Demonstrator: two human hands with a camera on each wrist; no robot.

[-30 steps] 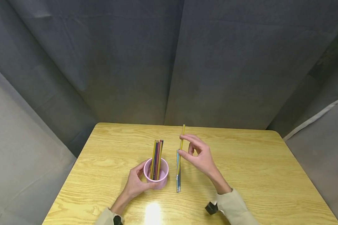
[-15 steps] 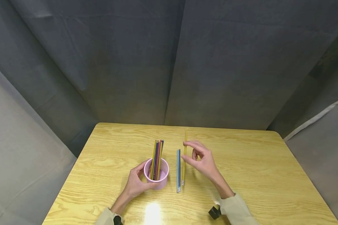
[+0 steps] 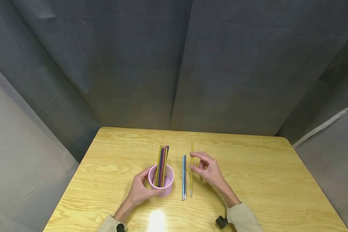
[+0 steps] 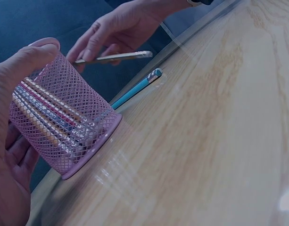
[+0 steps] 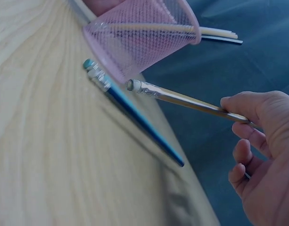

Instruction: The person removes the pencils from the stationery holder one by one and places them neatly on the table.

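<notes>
A pink mesh pencil cup (image 3: 169,187) stands upright on the table, and my left hand (image 3: 140,188) grips it round its left side. Several pencils (image 3: 161,164) in yellow, dark blue and red lean inside it; their eraser ends show through the mesh in the left wrist view. My right hand (image 3: 210,169) pinches a yellow pencil (image 3: 192,180) between thumb and fingertips, its eraser end (image 5: 137,86) toward me. In the right wrist view that pencil is held just above the table. Between cup and right hand lie a light blue pencil (image 3: 183,177) and a dark pencil (image 3: 185,175), side by side.
The wooden table (image 3: 261,174) spreads out to both sides of the hands. Grey curtains (image 3: 133,80) hang behind it and along its sides. A small black device (image 3: 221,221) sits at the right sleeve.
My right hand has moved the yellow pencil rightward and toward me, from over the blue and dark pencils to a spot right of them, and it now points straighter. The left hand stays on the cup.
</notes>
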